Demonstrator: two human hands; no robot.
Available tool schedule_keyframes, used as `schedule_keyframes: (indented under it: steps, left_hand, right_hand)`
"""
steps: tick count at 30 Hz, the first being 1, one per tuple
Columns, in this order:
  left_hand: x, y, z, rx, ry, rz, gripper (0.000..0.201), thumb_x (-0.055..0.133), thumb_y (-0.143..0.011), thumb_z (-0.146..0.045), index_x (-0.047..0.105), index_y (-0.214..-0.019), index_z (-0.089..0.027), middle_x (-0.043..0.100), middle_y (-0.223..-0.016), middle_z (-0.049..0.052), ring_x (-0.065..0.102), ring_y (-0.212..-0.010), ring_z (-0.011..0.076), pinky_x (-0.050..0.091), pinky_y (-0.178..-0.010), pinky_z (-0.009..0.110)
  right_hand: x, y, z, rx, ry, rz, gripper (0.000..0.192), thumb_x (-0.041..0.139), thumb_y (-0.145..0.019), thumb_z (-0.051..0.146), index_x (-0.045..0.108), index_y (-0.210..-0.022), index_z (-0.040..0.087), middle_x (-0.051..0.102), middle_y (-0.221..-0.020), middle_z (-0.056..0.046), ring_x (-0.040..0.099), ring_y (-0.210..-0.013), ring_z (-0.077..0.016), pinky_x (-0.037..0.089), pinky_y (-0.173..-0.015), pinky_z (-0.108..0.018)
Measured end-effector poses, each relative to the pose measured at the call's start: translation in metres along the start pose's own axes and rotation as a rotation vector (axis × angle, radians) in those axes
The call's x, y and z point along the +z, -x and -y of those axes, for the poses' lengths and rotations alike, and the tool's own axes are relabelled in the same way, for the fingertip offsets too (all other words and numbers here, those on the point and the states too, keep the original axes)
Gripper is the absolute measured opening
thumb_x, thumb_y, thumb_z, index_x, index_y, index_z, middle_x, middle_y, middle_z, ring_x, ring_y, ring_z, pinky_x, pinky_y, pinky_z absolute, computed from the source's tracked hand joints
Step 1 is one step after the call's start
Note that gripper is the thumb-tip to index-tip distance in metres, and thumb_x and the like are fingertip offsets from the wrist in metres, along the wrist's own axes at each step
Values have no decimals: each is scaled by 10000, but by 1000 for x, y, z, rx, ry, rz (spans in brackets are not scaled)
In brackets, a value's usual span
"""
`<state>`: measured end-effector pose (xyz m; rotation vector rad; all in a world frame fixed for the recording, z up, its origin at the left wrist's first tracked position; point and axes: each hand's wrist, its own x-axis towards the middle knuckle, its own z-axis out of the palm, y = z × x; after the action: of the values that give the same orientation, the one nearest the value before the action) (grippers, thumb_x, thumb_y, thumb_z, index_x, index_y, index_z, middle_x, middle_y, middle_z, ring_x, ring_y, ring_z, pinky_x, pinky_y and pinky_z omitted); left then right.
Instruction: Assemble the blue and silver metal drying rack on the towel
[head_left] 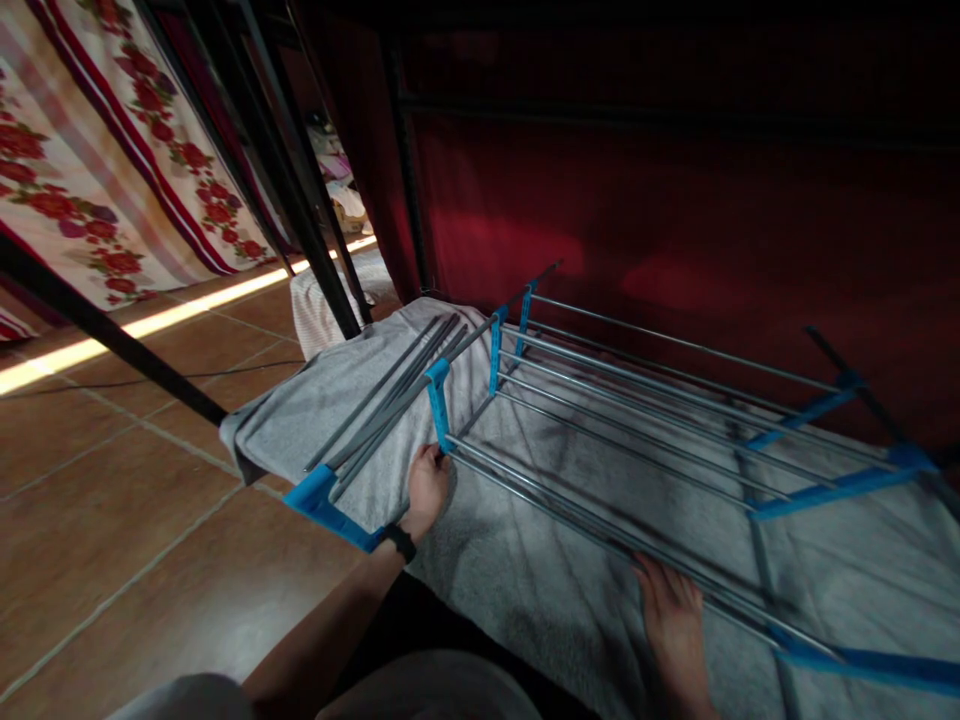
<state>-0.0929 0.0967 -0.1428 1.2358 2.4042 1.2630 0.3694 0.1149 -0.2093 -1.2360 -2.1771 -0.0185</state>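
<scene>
A partly joined rack of grey metal tubes (pixel 600 395) and blue plastic brackets lies on the grey cloth. My left hand (pixel 429 488) is closed at the lower end of a blue bracket (pixel 439 402), where the front tubes meet it; its fingertips are partly hidden. Farther right, my right hand (pixel 670 598) has its fingers wrapped round the front tube (pixel 570 505). Several loose grey tubes (pixel 397 400) lie left of the rack, close to another blue bracket (pixel 330 515). At the right end, more blue brackets (pixel 825 490) hold the tube ends.
Grey cloth (pixel 525 610) covers the low surface under the rack. Black metal posts (pixel 277 150) stand at the left, before a floral curtain (pixel 135 140). Dark red fabric (pixel 637 230) hangs behind. Brown floor tiles (pixel 112 520) stretch across the lower left.
</scene>
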Motion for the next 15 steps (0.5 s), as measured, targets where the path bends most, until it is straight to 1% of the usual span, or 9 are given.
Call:
schedule_keyframes:
  steps: [7, 11, 15]
  left_hand:
    - [0, 2, -2, -11, -14, -5, 203, 567, -881, -143, 741, -978, -177, 722, -1038, 106, 688, -972, 254, 542, -926, 381]
    - [-1, 3, -4, -13, -25, -3, 194, 563, -887, -140, 735, -971, -173, 711, -1020, 107, 684, -954, 253, 539, -916, 380]
    - [-2, 4, -6, -22, -37, -2, 178, 561, -890, -136, 723, -952, -176, 698, -1000, 99, 681, -948, 250, 535, -919, 379]
  right_hand:
    - [-1, -1, 2, -19, 27, 6, 388, 385, -1080, 412, 689, -1233, 227, 762, -1161, -111, 674, -1059, -310, 460, -954, -491]
    - [-1, -1, 1, -1, 23, 23, 377, 391, -1069, 399, 720, -1191, 261, 767, -1153, -105, 688, -1033, -319, 459, -930, -492]
    - [-3, -1, 2, 17, 4, 52, 395, 383, -1058, 409, 716, -1212, 263, 764, -1183, -114, 689, -1059, -339, 469, -971, -534]
